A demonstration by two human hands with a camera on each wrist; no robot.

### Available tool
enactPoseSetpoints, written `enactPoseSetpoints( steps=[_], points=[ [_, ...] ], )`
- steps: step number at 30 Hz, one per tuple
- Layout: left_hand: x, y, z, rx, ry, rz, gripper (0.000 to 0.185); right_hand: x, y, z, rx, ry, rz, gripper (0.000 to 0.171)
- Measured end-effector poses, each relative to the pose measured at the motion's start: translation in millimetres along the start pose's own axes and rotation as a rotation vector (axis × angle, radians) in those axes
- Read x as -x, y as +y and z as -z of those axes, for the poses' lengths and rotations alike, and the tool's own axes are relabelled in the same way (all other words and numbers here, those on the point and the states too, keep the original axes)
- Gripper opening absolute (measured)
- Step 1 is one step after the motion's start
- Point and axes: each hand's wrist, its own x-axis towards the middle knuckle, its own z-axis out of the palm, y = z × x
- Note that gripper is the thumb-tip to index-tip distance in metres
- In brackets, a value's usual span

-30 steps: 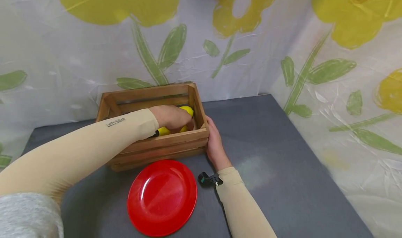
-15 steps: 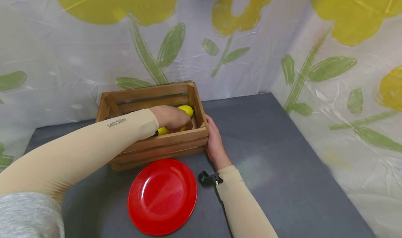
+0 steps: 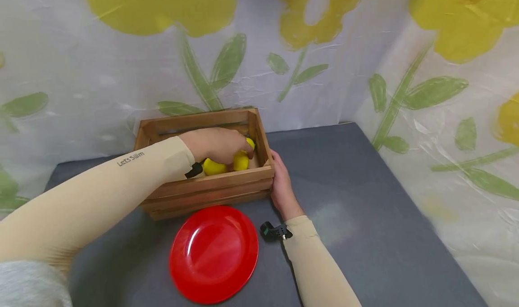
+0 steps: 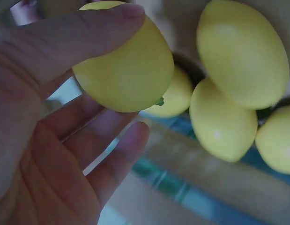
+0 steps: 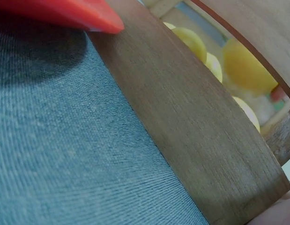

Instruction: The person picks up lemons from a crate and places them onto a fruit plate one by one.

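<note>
Head view: compared with a moment ago, the left hand [image 3: 219, 145] sits higher inside the slatted brown wooden crate [image 3: 211, 187], and more of the smooth yellow lemons [image 3: 214, 167] shows beneath it; it looks as though one fruit is coming up off the pile; the right hand [image 3: 282, 186] stays flat against the crate's right end on the grey counter [image 3: 365, 208], fingers straight; a glossy round red plate [image 3: 214, 254] lies just in front.

Left wrist view: thumb and fingers [image 4: 112, 154] curl around one lemon [image 4: 123, 70], lifted clear of the others [image 4: 234, 70].

Right wrist view: the crate's slat [image 5: 182, 131] fills the frame; the hand itself barely shows.
</note>
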Motion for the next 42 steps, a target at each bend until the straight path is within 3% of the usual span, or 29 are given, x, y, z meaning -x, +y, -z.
enactPoseSetpoints(
  steps=[7, 13, 22, 27, 33, 42],
  points=[
    [36.4, 2.4, 14.1, 0.001, 0.183, 0.034, 0.055, -3.0, -0.7, 6.2, -0.024, -0.002, -0.010, 0.052],
    [69.6, 10.2, 19.4, -0.014, 0.267, 0.093, 0.056, -9.5, -3.1, 15.3, -0.043, -0.009, 0.005, 0.053],
    [115.1, 26.1, 12.3, -0.024, 0.366, 0.103, 0.056, -14.1, -0.8, 29.3, -0.066, 0.002, 0.009, 0.055],
    [135.6, 42.3, 3.2, -0.011, 0.385, 0.098, 0.056, -11.8, -4.2, 37.3, -0.068, 0.018, 0.016, 0.058],
    [149.9, 61.2, -15.8, 0.005, 0.366, 0.055, 0.059, -12.0, -10.5, 44.2, -0.066, 0.019, 0.025, 0.058],
    [143.1, 74.5, -58.9, 0.035, 0.317, -0.018, 0.056, -11.1, -11.9, 52.1, -0.069, 0.044, 0.030, 0.057]
  ],
)
